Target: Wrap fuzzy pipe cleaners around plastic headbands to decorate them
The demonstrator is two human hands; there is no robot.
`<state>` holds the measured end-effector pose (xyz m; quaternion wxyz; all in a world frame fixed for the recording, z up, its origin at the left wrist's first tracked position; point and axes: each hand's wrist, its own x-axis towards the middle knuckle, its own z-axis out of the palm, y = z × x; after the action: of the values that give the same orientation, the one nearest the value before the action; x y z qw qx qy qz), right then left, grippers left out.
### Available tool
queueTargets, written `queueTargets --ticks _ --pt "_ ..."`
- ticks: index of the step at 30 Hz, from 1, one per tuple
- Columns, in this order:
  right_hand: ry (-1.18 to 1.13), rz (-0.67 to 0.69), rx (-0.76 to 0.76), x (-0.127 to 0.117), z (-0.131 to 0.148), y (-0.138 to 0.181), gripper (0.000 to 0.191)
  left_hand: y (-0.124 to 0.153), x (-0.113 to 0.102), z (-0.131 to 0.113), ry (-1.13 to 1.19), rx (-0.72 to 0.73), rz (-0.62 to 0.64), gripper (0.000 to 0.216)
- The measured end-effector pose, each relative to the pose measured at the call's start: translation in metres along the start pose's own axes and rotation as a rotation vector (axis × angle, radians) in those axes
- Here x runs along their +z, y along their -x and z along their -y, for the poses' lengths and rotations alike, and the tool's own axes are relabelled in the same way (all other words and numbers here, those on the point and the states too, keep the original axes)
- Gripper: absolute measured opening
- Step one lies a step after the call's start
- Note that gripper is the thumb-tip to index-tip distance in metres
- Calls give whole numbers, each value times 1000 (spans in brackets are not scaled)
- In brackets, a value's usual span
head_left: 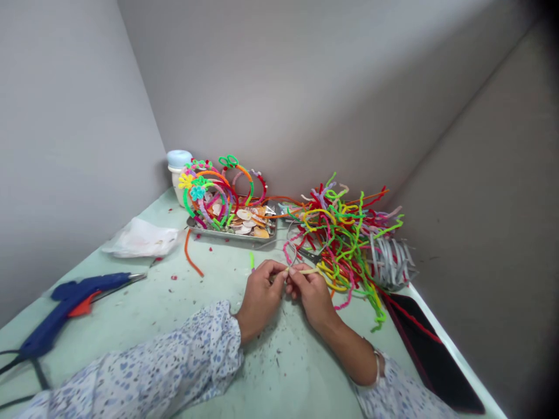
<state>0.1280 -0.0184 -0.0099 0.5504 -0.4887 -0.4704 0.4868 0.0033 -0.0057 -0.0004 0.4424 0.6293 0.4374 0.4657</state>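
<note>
Left hand (261, 295) and right hand (315, 298) pinching a pale yellow strand (310, 271)
I see them right of the blue hot-glue gun (75, 297)

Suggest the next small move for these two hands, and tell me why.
Probably a small twist of the pale strand with the right hand, while the left hand steadies it. Both hands appear to pinch it close together, and a length runs off to the right of the pinch. Its exact ends are too small to make out.
</note>
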Motion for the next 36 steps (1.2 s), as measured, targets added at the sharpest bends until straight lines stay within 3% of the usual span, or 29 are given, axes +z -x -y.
queueTargets --ticks 16,36 --pt "-30 74 -45 -1 1 -4 21 2 0 -8 137 -24 10 16" --pt "-84 48 -2 0 -2 -2 23 2 0 -10 208 -43 21 17"
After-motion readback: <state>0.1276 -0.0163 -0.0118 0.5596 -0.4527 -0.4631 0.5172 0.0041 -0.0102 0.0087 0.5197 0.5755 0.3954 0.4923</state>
